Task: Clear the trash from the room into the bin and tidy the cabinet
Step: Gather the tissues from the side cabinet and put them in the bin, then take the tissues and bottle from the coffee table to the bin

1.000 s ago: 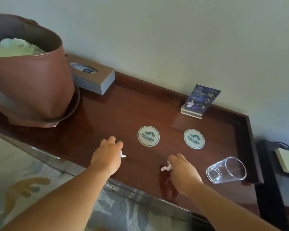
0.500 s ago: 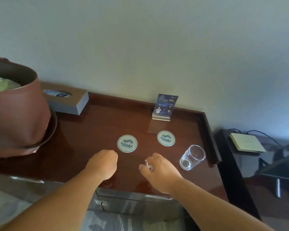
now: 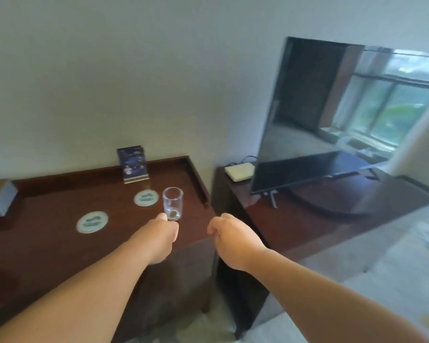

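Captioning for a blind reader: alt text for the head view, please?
A left hand and right hand, both curled, reach toward a dark wooden cabinet near a clear glass. Two round coasters and a blue card sit beyond.

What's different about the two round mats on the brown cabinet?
The far coaster lies right beside the glass; the near coaster has only bare wood around it. The far coaster sits just before the blue card; the near coaster sits further left, closer to the person. Both are round, white, green-rimmed and flat on the cabinet.
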### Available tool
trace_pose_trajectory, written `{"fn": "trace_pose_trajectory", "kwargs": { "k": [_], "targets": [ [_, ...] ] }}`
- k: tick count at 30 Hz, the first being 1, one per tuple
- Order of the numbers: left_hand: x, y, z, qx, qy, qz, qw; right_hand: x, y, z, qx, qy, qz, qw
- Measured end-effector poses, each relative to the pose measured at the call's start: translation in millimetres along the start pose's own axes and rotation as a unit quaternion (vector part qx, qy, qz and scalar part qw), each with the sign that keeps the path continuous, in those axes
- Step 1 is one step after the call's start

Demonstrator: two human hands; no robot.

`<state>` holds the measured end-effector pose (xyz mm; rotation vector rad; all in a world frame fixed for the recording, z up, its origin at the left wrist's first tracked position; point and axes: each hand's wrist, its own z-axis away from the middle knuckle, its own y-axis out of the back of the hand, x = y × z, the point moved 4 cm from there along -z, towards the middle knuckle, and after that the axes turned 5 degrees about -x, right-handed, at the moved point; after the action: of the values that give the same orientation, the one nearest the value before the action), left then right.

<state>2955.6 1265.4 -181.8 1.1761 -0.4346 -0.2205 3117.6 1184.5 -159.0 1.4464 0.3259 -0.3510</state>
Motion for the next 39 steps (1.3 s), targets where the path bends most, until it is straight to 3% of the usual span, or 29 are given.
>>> {"fn": "trace_pose_trajectory", "kwargs": {
  "k": [6, 15, 19, 28, 32, 39],
  "targets": [
    [166, -29, 47, 0.004, -0.166, -0.036, 0.985, 89, 34, 147, 0.055, -0.104, -0.001, 0.993],
    [394, -53, 147, 0.016, -0.425, -0.057, 0.903, 170, 81, 358, 0.179, -0.309, 0.026, 0.934],
    [460, -86, 189, 0.003, -0.544, -0.067, 0.836, 180, 69, 457, 0.258, -0.439, -0.022, 0.861],
    [556, -185, 315, -0.095, -0.692, -0.088, 0.71, 129, 17, 654, 0.292, -0.646, -0.064, 0.703],
    [595, -221, 387, -0.098, -0.751, -0.108, 0.644, 105, 2, 734, 0.341, -0.696, -0.074, 0.627],
    [663, -272, 516, -0.101, -0.823, -0.125, 0.545, 102, -12, 849, 0.38, -0.734, -0.073, 0.558]
  ]
}}
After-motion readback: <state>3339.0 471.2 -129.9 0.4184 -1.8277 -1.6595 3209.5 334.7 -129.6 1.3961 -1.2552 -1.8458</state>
